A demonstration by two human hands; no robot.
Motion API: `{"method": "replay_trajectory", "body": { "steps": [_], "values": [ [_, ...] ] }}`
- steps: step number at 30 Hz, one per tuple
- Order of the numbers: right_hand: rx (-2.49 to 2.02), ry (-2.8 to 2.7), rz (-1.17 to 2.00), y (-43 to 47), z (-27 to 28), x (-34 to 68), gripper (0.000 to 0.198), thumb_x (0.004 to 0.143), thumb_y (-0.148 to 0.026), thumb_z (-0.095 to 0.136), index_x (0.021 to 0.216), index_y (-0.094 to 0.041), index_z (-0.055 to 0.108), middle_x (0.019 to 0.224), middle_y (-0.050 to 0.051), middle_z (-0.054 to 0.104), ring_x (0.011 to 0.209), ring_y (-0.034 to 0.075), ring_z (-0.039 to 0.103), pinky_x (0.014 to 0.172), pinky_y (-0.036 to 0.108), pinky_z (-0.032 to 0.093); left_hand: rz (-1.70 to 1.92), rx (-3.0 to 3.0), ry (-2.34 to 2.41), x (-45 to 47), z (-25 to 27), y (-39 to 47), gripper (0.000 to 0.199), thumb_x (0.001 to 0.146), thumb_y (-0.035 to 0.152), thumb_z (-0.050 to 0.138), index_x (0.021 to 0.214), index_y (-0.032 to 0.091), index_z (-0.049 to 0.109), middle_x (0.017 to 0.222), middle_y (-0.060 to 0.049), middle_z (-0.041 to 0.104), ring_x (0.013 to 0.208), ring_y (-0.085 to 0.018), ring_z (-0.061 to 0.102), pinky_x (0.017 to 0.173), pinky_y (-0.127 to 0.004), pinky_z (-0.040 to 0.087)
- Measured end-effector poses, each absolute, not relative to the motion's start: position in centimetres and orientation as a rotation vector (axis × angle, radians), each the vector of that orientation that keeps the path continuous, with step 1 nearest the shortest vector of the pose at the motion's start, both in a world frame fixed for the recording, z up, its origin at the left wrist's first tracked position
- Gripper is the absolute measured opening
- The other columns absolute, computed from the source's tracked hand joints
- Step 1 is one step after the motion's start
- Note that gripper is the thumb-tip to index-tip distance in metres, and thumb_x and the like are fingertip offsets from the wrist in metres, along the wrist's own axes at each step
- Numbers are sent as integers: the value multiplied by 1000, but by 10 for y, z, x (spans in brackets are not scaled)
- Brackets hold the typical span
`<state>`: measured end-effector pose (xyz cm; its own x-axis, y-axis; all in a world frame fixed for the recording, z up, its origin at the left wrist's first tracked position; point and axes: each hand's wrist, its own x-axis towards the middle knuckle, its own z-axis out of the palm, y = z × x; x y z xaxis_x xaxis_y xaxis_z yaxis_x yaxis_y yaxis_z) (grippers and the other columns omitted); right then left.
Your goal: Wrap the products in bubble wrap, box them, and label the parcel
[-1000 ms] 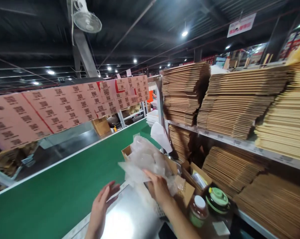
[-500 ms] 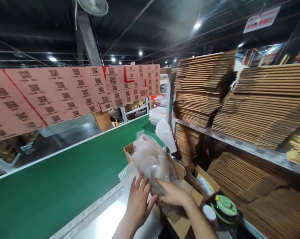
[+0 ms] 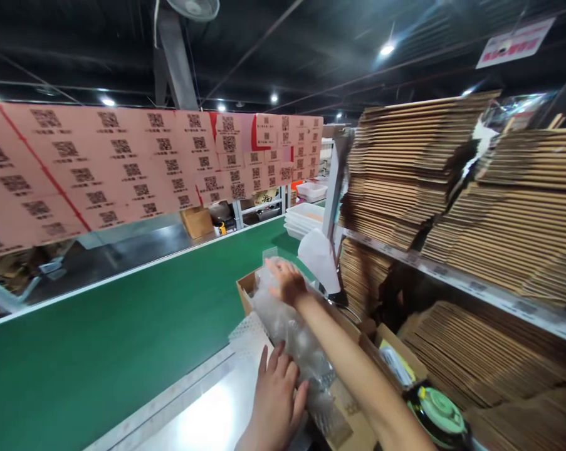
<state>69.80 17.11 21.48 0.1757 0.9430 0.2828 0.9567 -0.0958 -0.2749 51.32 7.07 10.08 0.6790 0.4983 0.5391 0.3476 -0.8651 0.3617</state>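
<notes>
A long cardboard box [image 3: 245,293] holds a heap of clear bubble wrap [image 3: 289,335] that bulges above its rim. My right hand [image 3: 289,285] reaches across the heap and rests on its far end, fingers apart and stretched out. Closer to me, my left hand [image 3: 277,391] lies at the near left side of the heap with its fingers spread, gripping nothing. A flap of bubble wrap [image 3: 249,332] hangs out over the box's left side, above the shiny metal table [image 3: 207,401]. My right forearm hides part of the box's right side.
A green conveyor belt [image 3: 170,313] runs along the left, below a pink board of QR codes [image 3: 136,163]. Flat cardboard stacks [image 3: 395,169] fill the shelves at right. White trays [image 3: 304,219] stand at the belt's far end. A green-lidded container [image 3: 437,410] sits lower right.
My right hand has moved forward from the near part of the bubble wrap to its far end. My left hand has shifted slightly toward me and right. The view has turned a little.
</notes>
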Motion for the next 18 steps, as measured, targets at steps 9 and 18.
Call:
{"method": "replay_trajectory", "body": {
  "steps": [9,18],
  "values": [
    [-2251,-1533,-225,62,217,772,33,99,-16,50,120,-22,75,115,7,73,103,24,72,87,32,54,1091,2640,666,503,85,70,28,93,20,56,119,26,65,114,-7,75,134,-34,62,113,-65,51],
    [-2188,-1855,-166,-28,111,700,33,86,-4,51,102,-23,72,100,7,71,93,25,67,82,35,50,1112,2636,677,493,74,75,28,94,19,54,117,27,67,116,-5,75,141,-28,57,128,-57,32]
  ]
}}
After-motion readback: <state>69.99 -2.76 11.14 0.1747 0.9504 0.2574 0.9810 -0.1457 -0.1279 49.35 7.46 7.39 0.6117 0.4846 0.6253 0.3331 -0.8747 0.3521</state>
